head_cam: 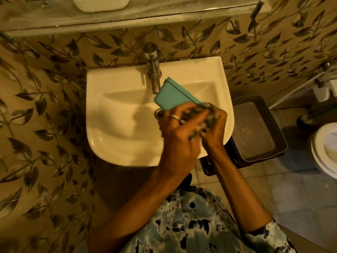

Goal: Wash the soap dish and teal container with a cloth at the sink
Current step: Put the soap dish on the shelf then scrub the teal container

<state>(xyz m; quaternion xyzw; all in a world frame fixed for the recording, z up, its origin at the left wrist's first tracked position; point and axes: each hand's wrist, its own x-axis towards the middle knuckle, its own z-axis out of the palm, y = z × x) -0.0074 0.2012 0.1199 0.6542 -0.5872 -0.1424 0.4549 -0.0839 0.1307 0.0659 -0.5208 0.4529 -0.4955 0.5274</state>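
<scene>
The teal container (174, 94) is tilted over the white sink (113, 114), just below the tap's spout. My left hand (175, 130), with a ring on one finger, grips the container's near end. My right hand (217, 128) is closed on a dark, soapy cloth (206, 116) pressed against that same end. The cloth is blurred, and my fingers hide part of it. A white, rounded dish-like object (100, 3) sits on the shelf above; I cannot tell whether it is the soap dish.
A chrome tap (153, 70) stands at the back of the sink. A dark plastic basket (255, 128) sits on the floor to the right of the sink, with a white toilet (326, 148) beyond it. Leaf-patterned wall tiles surround the sink.
</scene>
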